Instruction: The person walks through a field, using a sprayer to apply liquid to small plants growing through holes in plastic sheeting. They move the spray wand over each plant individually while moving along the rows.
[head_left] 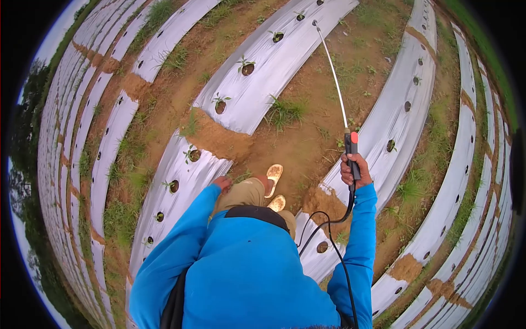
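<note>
My right hand is wrapped around the black handle of a sprayer wand with a red-orange part at its top. The wand's long white tube runs forward and slightly left. Its nozzle is over the edge area of a plastic-covered bed, near a planting hole with a small seedling. A black hose curves down from the handle beside my right sleeve. My left hand hangs low by my left thigh, close to the bed; its fingers are mostly hidden.
Long beds under silvery plastic run on both sides, with holes and small plants. Soil mounds cross the plastic in places. I stand on a bare dirt path with a grass clump ahead. Another bed lies to my right.
</note>
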A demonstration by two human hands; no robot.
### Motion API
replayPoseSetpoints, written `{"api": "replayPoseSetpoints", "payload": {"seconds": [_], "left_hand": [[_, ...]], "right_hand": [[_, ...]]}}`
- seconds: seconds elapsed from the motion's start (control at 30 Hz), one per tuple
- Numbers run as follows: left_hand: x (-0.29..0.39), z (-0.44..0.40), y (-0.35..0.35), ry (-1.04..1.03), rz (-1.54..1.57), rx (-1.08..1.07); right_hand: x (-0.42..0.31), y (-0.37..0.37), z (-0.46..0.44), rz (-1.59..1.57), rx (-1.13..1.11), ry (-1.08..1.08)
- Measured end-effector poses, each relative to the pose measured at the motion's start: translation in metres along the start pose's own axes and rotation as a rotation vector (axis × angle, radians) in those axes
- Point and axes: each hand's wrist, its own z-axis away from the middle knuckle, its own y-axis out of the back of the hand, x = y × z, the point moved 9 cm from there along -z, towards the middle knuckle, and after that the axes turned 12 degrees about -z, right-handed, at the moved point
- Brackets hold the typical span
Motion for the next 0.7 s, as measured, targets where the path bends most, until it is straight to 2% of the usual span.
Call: {"api": "replayPoseSetpoints", "payload": {"seconds": [0.13, 0.23, 0.37, 0.47, 0.53, 0.57, 0.63, 0.7], "left_hand": [[-0.012, -0.029, -0.007, 0.093, 0.141, -0.019], [0.010, -0.057, -0.009, 0.165, 0.016, -0.036], [0.061, -0.116, -0.011, 0.110, 0.079, -0.073], [0.133, -0.140, 0.003, 0.078, 0.121, -0.085], [0.181, -0.157, 0.022, -0.054, 0.194, -0.041], [0.180, -0.189, 0.016, -0.005, 0.235, -0.115], [0.232, -0.198, 0.045, -0.026, 0.255, -0.073], [0.274, -0.210, 0.070, -0.036, 0.264, -0.040]], "right_hand": [[0.011, -0.019, 0.004, 0.213, 0.018, -0.260], [0.007, -0.043, 0.008, 0.363, -0.032, -0.431], [-0.008, -0.057, -0.009, 0.543, -0.100, -0.692], [-0.040, -0.074, -0.036, 0.640, -0.136, -0.766], [-0.072, -0.088, -0.057, 0.722, -0.142, -0.765], [-0.088, -0.094, -0.069, 0.802, -0.156, -0.760], [-0.117, -0.103, -0.089, 0.880, -0.174, -0.762], [-0.155, -0.102, -0.113, 0.985, -0.078, -0.621]]}}
